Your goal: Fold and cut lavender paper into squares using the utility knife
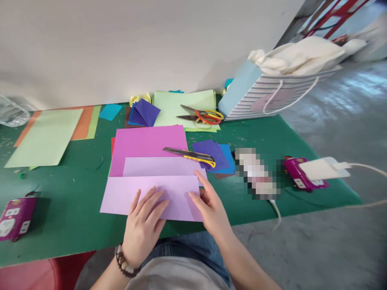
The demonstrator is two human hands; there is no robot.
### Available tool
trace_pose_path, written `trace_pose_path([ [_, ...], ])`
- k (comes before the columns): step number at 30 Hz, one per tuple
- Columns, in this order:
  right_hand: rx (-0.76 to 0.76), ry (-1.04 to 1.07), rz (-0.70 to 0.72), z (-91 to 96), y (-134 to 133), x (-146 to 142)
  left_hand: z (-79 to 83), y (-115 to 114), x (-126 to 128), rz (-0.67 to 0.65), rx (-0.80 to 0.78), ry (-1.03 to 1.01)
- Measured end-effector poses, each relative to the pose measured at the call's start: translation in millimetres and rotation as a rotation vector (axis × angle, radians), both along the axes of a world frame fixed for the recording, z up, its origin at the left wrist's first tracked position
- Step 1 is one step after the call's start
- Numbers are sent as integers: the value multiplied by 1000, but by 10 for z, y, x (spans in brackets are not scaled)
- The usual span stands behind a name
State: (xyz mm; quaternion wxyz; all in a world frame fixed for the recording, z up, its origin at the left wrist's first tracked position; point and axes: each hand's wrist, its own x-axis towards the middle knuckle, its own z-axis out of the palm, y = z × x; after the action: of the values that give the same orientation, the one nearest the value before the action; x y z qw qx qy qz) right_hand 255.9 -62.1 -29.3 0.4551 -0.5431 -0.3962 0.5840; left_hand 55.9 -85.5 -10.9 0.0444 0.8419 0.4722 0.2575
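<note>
A folded light purple paper sheet (157,189) lies on the green table (75,209) in front of me. My left hand (143,225) rests flat on its near edge, fingers spread and open. My right hand (210,205) touches the sheet's right end, fingers stretched along the fold. Under the sheet lies a pink paper (148,141). A yellow utility knife (190,155) sits just beyond my right hand, partly on the pink paper.
Scissors (201,114) lie on light green paper (184,106) at the back. Blue and purple paper squares (216,155) lie beside the knife. A striped gift bag (266,96) lies far right. Purple power strips (16,217) (302,175) sit at both sides.
</note>
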Motion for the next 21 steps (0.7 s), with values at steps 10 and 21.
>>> trace_pose_path([
  [10,26,-29,121,-4,4,236,-38,-50,-22,13,3,-85],
  [21,483,-476,289,113,-86,506,-70,-62,-21,22,-33,-108],
])
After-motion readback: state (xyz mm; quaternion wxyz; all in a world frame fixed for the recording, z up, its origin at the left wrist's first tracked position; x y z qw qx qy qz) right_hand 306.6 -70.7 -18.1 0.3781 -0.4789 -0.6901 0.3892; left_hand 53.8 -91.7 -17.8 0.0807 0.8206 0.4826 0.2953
